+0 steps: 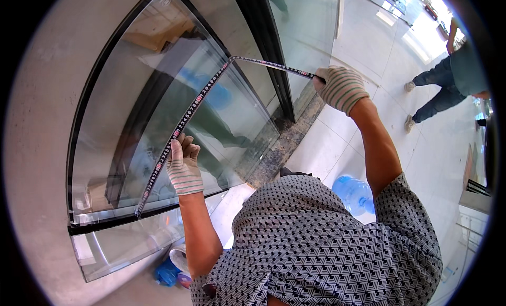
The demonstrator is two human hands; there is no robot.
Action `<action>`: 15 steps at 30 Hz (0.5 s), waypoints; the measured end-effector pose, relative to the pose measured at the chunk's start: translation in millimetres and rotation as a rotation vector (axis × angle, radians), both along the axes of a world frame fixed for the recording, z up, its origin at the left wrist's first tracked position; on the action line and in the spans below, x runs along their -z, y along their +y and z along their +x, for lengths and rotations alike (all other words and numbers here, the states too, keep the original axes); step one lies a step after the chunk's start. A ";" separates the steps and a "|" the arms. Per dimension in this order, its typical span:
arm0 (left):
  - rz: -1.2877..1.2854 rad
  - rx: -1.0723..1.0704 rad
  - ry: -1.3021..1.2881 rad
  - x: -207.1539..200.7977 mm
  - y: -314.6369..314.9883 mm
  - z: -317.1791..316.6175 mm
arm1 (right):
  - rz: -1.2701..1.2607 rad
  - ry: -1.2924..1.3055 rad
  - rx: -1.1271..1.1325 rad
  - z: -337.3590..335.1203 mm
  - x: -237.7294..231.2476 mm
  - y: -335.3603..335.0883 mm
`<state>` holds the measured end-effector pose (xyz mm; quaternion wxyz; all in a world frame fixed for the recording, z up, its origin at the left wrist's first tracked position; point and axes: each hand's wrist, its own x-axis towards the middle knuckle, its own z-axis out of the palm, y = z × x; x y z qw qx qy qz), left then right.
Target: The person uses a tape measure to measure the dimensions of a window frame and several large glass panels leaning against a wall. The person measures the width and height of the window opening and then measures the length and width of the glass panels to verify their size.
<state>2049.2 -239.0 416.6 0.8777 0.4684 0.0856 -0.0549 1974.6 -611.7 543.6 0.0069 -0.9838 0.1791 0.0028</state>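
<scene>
A dark tape measure blade [196, 102] with pale and red markings runs up across a black-edged glass panel [97, 163]. Its lower end meets the panel's bottom black strip [118, 219]. Near the top the blade bends sharply and slants over to my right hand [341, 90], which is closed around that end; any case is hidden inside the fist. My left hand [184, 166] pinches the blade partway along, thumb and fingers against it, in front of the glass. Both hands wear pale knit gloves with green stripes.
A black upright frame [271, 53] with more glass stands behind the blade, above a worn dark sill [300, 140]. A blue water jug [350, 192] lies on the tiled floor by my right side. Another person [448, 82] stands at the right. A blue item [167, 273] sits at lower left.
</scene>
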 end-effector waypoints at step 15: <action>-0.128 0.011 -0.002 19.3 14.5 -13.9 | -0.005 -0.059 -0.039 -12.6 22.8 4.9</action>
